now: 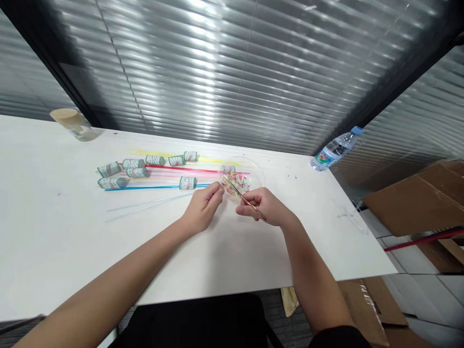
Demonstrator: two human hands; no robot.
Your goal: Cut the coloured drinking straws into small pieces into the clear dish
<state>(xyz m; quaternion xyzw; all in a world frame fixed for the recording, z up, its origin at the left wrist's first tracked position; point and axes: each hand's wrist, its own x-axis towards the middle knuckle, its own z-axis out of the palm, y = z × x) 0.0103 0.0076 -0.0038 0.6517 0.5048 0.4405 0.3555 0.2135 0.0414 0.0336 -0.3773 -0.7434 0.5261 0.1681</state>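
My right hand (pixel 266 207) grips a thin copper-coloured tool, likely scissors or tweezers (pixel 242 195), its tip reaching toward a clear round dish (pixel 255 170) that holds small colourful pieces (pixel 239 182). My left hand (pixel 203 205) is pinched shut just left of the tool's tip; what it holds is too small to tell. Long thin coloured strips (pixel 163 186) in red, blue, pink and yellow lie on the white table (pixel 54 232) to the left, with several small paper-wrapped rolls (pixel 135 167) among them.
A jar with a tan lid (pixel 74 123) stands at the far left. A water bottle (pixel 335 149) lies at the table's right back corner. Clear plastic wrap (pixel 351 217) sits near the right edge. Cardboard boxes (pixel 406 198) are on the floor to the right.
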